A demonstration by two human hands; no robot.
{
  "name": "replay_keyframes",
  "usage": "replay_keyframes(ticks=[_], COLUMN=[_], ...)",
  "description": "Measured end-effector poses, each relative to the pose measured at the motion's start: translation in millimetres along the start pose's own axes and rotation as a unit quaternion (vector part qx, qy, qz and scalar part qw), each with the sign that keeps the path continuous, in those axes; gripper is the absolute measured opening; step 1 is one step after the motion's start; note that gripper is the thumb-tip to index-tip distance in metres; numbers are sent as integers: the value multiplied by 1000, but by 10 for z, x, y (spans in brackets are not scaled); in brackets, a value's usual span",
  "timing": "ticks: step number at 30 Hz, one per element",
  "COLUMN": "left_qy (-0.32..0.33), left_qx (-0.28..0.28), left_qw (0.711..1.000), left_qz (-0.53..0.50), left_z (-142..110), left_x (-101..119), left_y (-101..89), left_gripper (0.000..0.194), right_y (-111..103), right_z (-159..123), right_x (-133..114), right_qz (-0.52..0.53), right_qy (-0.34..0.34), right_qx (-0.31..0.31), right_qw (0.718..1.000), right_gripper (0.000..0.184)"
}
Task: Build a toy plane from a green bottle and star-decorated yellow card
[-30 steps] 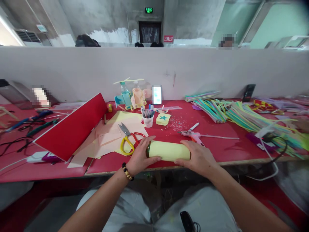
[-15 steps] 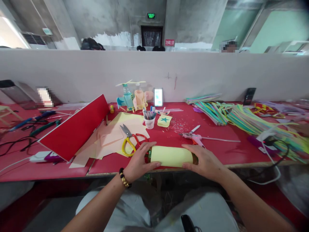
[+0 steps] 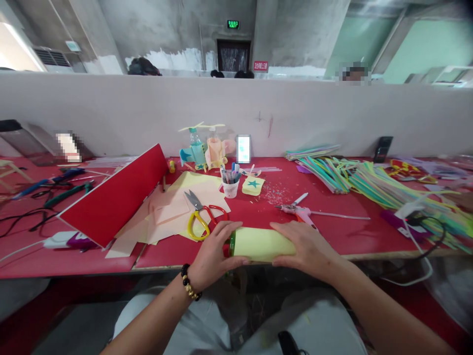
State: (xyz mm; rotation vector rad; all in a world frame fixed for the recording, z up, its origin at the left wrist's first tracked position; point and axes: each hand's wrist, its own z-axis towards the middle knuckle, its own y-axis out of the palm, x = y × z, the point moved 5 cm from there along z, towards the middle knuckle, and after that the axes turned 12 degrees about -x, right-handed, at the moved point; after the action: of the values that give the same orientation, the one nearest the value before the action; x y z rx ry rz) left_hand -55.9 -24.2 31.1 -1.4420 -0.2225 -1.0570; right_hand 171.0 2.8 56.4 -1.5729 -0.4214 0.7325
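A green bottle wrapped in pale yellow paper [image 3: 254, 244] lies sideways over the table's front edge. My left hand [image 3: 220, 249] grips its left end, where some green shows beside the paper. Round the other end, my right hand [image 3: 305, 246] is closed, with thumb and fingers pressing the paper. The far right end of the bottle is hidden by that hand. Scissors with one yellow and one red handle [image 3: 198, 209] lie just beyond my left hand. A pink glue gun [image 3: 301, 212] with a clear stick rests behind my right hand.
Paper sheets [image 3: 173, 217] and a slanted red board [image 3: 118, 197] lie to the left. A cup of pens [image 3: 230, 188] stands mid-table, with bottle models [image 3: 199, 150] behind. Coloured strips [image 3: 328, 172] and a power strip [image 3: 406, 224] with cables are at right. A partition [image 3: 155, 108] closes the back.
My right hand has slid left along the paper, further over the bottle. The bottle has come slightly closer to me. My left hand keeps its grip at the left end.
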Motion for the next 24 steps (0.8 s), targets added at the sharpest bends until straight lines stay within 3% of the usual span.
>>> replay_keyframes(ticks=[7, 24], left_qy=[-14, -28], left_qx=[7, 27], left_qw=[999, 997], left_qz=[-31, -72], left_z=[-56, -83], left_x=[-39, -128], left_y=[-69, -50], left_gripper=[70, 62], right_y=[-44, -111], right_z=[-148, -141], right_x=[174, 502], right_qz=[86, 177], right_qy=[2, 29], right_qx=[-31, -4], right_qw=[996, 984], right_gripper=[81, 76])
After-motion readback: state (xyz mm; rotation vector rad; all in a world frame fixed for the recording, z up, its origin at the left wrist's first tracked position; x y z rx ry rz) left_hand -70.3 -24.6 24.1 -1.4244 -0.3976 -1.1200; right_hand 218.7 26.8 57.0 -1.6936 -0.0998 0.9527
